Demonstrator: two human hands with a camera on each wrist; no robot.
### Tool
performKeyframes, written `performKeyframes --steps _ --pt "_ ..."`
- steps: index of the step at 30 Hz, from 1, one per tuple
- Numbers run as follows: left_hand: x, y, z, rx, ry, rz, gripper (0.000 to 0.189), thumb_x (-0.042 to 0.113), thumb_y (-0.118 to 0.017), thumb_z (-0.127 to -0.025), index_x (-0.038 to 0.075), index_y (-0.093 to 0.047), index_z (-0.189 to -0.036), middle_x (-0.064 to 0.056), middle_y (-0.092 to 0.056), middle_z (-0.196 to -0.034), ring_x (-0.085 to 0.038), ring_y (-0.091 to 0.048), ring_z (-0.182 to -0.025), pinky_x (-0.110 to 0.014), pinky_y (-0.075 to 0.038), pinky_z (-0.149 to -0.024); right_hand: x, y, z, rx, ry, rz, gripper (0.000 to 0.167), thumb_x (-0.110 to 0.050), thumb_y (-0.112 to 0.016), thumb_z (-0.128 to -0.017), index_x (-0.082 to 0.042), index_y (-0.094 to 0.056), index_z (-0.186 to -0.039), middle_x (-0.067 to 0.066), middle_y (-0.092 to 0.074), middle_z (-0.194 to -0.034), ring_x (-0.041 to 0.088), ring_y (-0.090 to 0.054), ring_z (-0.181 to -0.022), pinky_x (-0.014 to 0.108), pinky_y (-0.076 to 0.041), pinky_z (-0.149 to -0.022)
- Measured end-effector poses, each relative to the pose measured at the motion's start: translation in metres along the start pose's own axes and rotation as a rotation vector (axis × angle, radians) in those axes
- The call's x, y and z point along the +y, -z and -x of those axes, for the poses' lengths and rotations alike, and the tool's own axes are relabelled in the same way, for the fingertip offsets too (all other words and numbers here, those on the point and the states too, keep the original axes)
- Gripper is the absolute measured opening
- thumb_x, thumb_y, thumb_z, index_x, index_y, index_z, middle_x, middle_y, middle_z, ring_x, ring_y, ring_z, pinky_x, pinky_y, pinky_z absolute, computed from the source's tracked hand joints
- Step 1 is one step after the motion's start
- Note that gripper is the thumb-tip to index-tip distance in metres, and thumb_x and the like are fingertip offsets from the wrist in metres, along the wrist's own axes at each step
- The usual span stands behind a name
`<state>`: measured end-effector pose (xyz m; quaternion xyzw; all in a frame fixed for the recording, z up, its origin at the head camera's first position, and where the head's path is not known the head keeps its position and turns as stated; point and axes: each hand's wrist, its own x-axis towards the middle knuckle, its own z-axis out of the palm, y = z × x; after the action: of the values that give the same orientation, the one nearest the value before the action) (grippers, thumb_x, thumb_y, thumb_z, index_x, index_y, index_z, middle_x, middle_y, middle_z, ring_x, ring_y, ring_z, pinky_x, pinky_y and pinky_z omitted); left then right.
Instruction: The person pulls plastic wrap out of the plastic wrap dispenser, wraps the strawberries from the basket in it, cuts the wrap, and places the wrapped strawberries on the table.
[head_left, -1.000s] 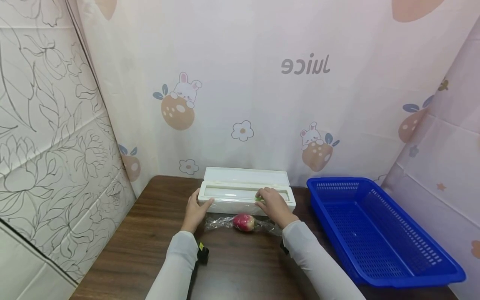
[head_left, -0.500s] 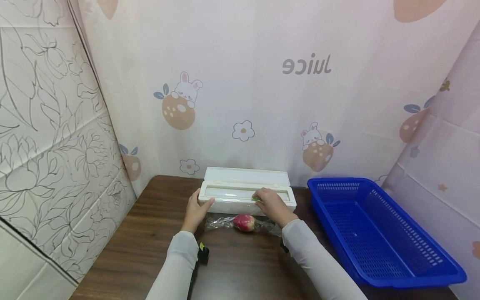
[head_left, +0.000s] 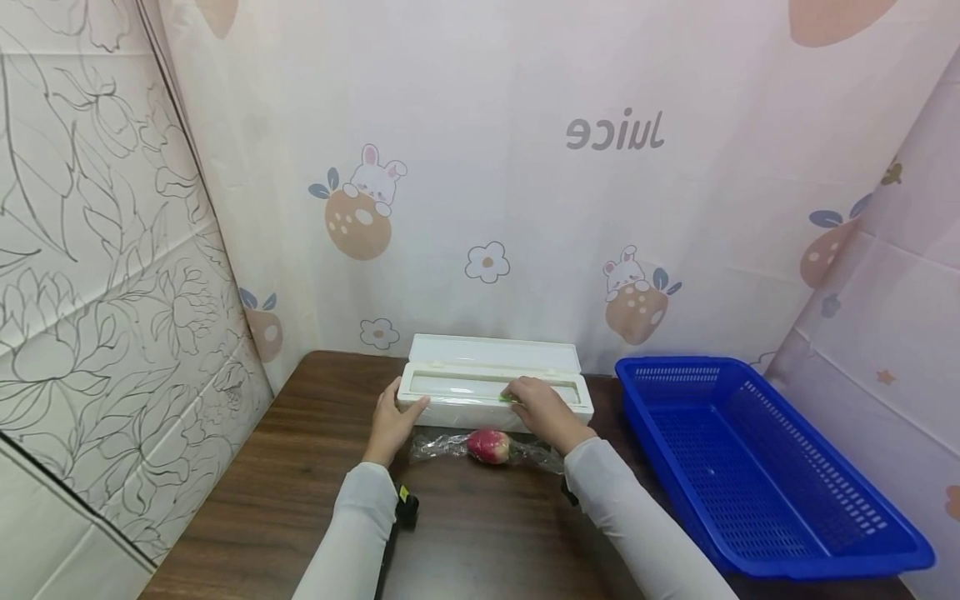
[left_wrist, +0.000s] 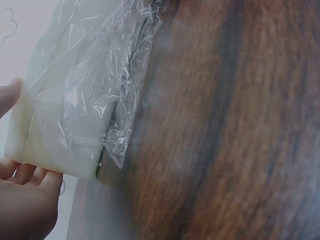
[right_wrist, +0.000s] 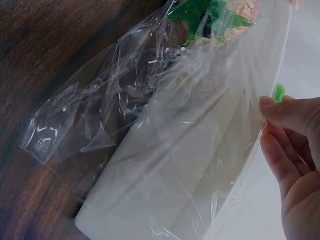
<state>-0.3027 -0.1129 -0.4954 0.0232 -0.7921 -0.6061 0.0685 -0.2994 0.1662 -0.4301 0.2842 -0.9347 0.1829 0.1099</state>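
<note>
A long white cling film dispenser (head_left: 457,413) lies at the back of the table with its lid (head_left: 491,352) raised. My left hand (head_left: 392,423) grips its left end, thumb on the front edge and fingers around the end. My right hand (head_left: 546,410) pinches a small green slide cutter (right_wrist: 278,92) on the dispenser's edge, right of the middle. Clear cling film (right_wrist: 85,120) drapes over the front in both wrist views. Just before the dispenser lies a pink-and-cream fruit (head_left: 489,447) in cling film twisted out at both sides; its green leafy top (right_wrist: 215,20) shows in the right wrist view.
To the right stands a blue perforated plastic basket (head_left: 817,560). The dark wood table (head_left: 292,467) reaches back to a printed curtain (head_left: 480,183), with a floral sheet (head_left: 97,292) along the left side.
My right hand has slid a little to the left along the dispenser with the green slide cutter. The left hand, dispenser and fruit have stayed in place.
</note>
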Motion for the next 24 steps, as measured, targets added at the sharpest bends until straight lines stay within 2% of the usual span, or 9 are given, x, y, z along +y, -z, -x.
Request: performKeyframes --steps 8,15,24 --pt "0.0002 -0.0006 0.0 0.003 0.008 -0.004 0.081 0.03 -0.073 -0.093 -0.001 -0.029 -0.154 -0.027 -0.033 -0.151 -0.043 -0.034 -0.14 -0.057 -0.029 -0.113 0.0041 -0.0004 0.0001 0.0 0.059 0.014 0.021 0.002 -0.074 -0.087 -0.007 -0.068 -0.105 0.007 -0.069 -0.103 0.025 -0.066 -0.1 0.04 -0.054 -0.09" --pt "0.0021 -0.0001 0.0007 0.0 0.007 -0.006 0.081 0.029 -0.073 -0.094 0.0 -0.029 -0.155 -0.027 -0.034 -0.15 -0.043 -0.035 -0.139 -0.057 -0.029 -0.113 0.0062 -0.0017 -0.0013 -0.027 0.069 0.024 0.021 0.003 -0.071 -0.089 -0.007 -0.069 -0.108 0.007 -0.069 -0.105 0.026 -0.065 -0.104 0.04 -0.052 -0.094" --pt "0.0004 -0.0009 0.0003 0.002 0.013 -0.007 0.08 0.029 -0.073 -0.094 0.0 -0.029 -0.155 -0.026 -0.034 -0.15 -0.042 -0.035 -0.139 -0.056 -0.029 -0.114 0.0089 -0.0061 0.0029 0.013 0.146 0.067 0.031 0.007 -0.071 -0.088 -0.005 -0.072 -0.116 0.01 -0.07 -0.11 0.027 -0.064 -0.107 0.041 -0.052 -0.095"
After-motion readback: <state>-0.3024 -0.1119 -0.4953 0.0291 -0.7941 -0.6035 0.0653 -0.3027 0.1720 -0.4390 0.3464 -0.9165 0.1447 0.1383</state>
